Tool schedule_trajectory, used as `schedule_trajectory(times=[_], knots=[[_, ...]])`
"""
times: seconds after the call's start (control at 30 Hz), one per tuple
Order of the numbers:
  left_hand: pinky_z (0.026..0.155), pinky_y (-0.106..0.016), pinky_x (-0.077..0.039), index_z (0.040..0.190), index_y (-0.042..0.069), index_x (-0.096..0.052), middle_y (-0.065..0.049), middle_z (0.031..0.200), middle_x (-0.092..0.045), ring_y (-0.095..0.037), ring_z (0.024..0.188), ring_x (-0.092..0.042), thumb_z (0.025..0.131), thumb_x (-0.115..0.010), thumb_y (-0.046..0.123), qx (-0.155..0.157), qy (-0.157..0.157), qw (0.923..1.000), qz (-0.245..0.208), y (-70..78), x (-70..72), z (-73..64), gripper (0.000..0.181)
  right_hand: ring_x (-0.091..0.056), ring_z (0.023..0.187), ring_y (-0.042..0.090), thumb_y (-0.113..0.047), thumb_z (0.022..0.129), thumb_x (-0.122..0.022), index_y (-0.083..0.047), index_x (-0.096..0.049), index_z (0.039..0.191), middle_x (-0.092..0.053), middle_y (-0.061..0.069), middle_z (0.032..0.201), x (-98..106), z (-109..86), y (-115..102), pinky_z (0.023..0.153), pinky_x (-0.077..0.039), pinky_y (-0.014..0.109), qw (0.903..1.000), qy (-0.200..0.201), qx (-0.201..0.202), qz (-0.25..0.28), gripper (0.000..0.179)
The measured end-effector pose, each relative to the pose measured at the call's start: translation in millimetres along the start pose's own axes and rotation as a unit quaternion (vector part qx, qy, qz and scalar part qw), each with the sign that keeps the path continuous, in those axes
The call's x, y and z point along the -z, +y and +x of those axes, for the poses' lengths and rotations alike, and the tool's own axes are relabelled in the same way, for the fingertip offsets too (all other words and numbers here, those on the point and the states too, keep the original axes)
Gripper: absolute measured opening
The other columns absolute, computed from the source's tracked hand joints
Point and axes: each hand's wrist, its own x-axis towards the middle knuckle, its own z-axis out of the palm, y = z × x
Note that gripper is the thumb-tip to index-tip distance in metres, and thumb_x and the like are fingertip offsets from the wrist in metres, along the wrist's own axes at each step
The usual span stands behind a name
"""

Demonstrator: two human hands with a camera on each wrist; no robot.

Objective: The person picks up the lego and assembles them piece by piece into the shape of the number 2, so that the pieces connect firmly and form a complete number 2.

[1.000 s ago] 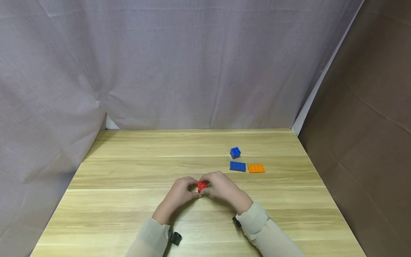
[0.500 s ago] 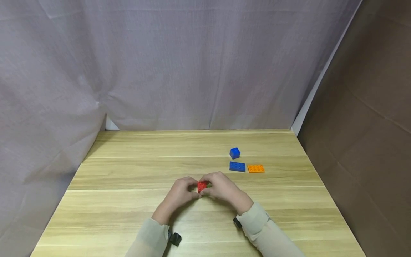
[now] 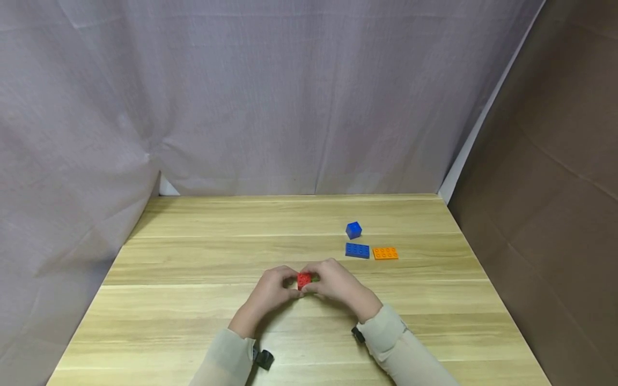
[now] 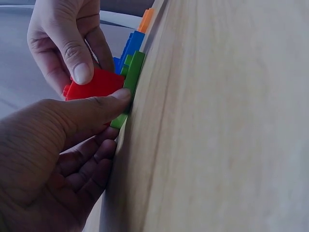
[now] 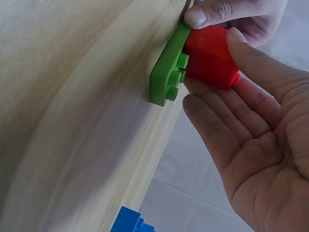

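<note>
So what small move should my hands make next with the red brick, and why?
Probably press the red brick down with your right hand while your left hand steadies the green studded plate: your right hand grips the brick against the plate's studded face, but whether it is fully seated is unclear.

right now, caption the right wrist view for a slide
The right hand pinches a red block against a green studded brick.

Greyish cloth (image 3: 251,96) hangs behind a wood-grained table (image 3: 169,300), brown cloth (image 3: 545,177) rightward.
</note>
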Motion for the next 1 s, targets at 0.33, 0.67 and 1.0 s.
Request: schedule_trajectory(times=[0.33,0.67,1.0], knots=[[0.091,-0.040,-0.053,0.105,0.018,-0.077,0.007,0.104,-0.071,-0.015,0.100,-0.065,0.079,-0.088,0.026,0.001,0.004,1.0000,-0.005,1.4,0.2,-0.4,0.029,-0.057,0.073,0.004,-0.030,0.086,-0.081,-0.015,-0.077,0.114,-0.074,-0.007,0.099,0.7,-0.7,-2.2,0.065,-0.049,0.021,0.9998,-0.002,0.005,-0.017,0.031],[0.090,-0.039,-0.053,0.105,0.018,-0.077,0.006,0.104,-0.071,-0.014,0.099,-0.065,0.078,-0.088,0.026,-0.004,0.009,1.0000,-0.001,0.1,-0.8,-0.3,0.030,-0.058,0.075,0.005,-0.031,0.087,-0.081,-0.015,-0.076,0.115,-0.074,-0.006,0.101,-0.4,-0.7,1.7,0.067,-0.050,0.022,0.9999,-0.002,0.003,-0.012,0.033],[0.089,-0.040,-0.054,0.105,0.017,-0.077,0.005,0.105,-0.071,-0.016,0.099,-0.065,0.079,-0.088,0.025,-0.010,0.010,0.9999,0.006,-1.1,-0.5,0.0,0.030,-0.059,0.077,0.005,-0.034,0.087,-0.080,-0.016,-0.075,0.119,-0.074,-0.006,0.105,-0.7,-2.1,4.2,0.070,-0.051,0.023,0.9999,0.000,0.002,-0.010,0.036]])
